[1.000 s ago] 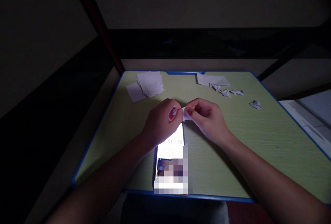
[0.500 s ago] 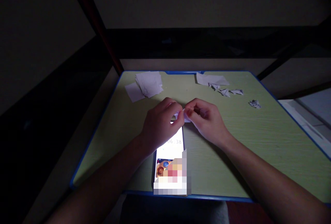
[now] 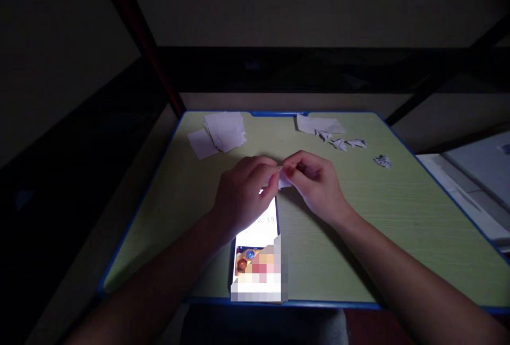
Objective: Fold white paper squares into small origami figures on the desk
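Note:
Between my fingertips is a small folded piece of white paper (image 3: 284,179), mostly covered by my hands. My left hand (image 3: 247,191) pinches its left side, with thumb and forefinger close together. On the other side my right hand (image 3: 314,183) grips the paper between thumb and bent fingers. The two hands nearly touch, just above the table. Under my left hand lies a phone (image 3: 255,233) with a bright screen showing timer digits; its lower part is blurred out.
A stack of white paper squares (image 3: 226,130) lies at the table's back left. At the back right are a paper sheet (image 3: 321,124), several small folded paper pieces (image 3: 338,144) and a crumpled paper (image 3: 383,161). The green table (image 3: 398,228) has a blue rim.
The whole view has shifted slightly, so the table and its things sit a little further left. Both hands keep hold of the paper, the fingers moving only slightly. The timer digits advanced.

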`<state>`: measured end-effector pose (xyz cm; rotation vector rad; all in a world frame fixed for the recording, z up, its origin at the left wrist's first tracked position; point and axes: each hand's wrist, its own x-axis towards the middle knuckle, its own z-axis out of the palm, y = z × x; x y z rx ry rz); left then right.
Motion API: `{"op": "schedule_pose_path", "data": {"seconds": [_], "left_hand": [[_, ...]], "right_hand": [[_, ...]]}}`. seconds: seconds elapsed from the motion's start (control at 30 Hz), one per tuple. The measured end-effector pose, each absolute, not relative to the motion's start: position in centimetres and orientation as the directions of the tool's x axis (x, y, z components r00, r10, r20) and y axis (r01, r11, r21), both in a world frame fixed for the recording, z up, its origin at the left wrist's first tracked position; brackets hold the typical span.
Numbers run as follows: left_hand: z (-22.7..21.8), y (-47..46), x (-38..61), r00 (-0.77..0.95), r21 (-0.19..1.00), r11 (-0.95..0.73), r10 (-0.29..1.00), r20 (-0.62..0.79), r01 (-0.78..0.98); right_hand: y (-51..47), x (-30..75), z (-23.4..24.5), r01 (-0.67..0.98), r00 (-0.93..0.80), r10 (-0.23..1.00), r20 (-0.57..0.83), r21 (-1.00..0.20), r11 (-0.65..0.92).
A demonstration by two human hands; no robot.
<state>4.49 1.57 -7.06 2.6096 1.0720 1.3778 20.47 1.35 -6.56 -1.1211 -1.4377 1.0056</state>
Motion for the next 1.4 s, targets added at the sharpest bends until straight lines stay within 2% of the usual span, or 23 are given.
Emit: {"op": "schedule_pose_path", "data": {"seconds": [0.1,0.33,0.37,0.43,0.5,0.53,0.6,0.7,0.83,1.17,1.4], "left_hand": [[-7.0,1.8,4.2,0.388,0.274,-0.78,0.542,0.745,0.563],[-6.9,2.0,4.0,0.419,0.338,-0.807,0.553,0.72,0.485],[-6.9,1.9,4.2,0.406,0.388,-0.798,0.579,0.707,0.462],[-7.0,1.9,4.6,0.315,0.594,-0.71,0.702,0.639,0.378],[-7.2,2.0,5.0,0.182,0.854,-0.477,0.877,0.445,0.209],[-7.2,2.1,5.2,0.162,0.931,-0.345,0.932,0.324,0.12],[-7.3,2.4,5.3,0.191,0.989,-0.149,0.971,0.143,0.017],[-7.1,2.4,5.2,0.274,0.998,-0.064,0.96,0.062,-0.004],[-6.6,2.1,5.0,0.318,0.993,-0.114,0.943,0.095,0.04],[-6.4,1.8,5.0,0.353,0.991,-0.127,0.93,0.105,0.04],[-6.6,1.6,5.3,0.301,0.98,-0.198,0.937,0.178,0.037]], "right_hand": [[1.3,20.6,-6.3,0.155,-0.061,0.971,0.232,-0.959,0.239],[1.3,20.6,-6.4,0.117,-0.058,0.969,0.24,-0.962,0.245],[1.3,20.6,-6.4,0.102,-0.055,0.969,0.242,-0.964,0.246],[1.3,20.6,-6.5,0.085,-0.053,0.969,0.243,-0.965,0.247],[1.3,20.6,-6.5,0.086,-0.054,0.967,0.248,-0.964,0.252],[1.3,20.6,-6.5,0.088,-0.057,0.966,0.254,-0.962,0.258],[1.3,20.6,-6.4,0.089,-0.063,0.962,0.267,-0.958,0.272],[1.3,20.7,-6.3,0.095,-0.07,0.957,0.281,-0.953,0.287],[1.3,20.7,-6.2,0.108,-0.051,0.952,0.301,-0.946,0.305],[1.5,20.7,-6.5,0.042,-0.042,0.972,0.232,-0.971,0.234],[1.6,20.7,-6.4,-0.025,-0.06,0.987,0.151,-0.988,0.15]]}}
